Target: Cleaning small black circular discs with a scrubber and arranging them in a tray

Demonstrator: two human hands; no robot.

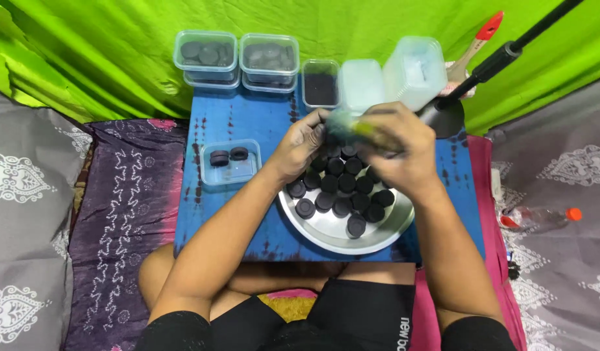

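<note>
Bottle (362, 130) gripped by both hands above plate (326, 231).

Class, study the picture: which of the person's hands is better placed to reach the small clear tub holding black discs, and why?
Probably the left hand: the small clear tub sits on its side of the blue board, nearby. The right hand lies beyond the metal tray, wrapped around a blurred greenish object.

Both hands (352, 146) grip blurred object (358, 130) over tray (332, 231); black discs (342, 188)
</note>
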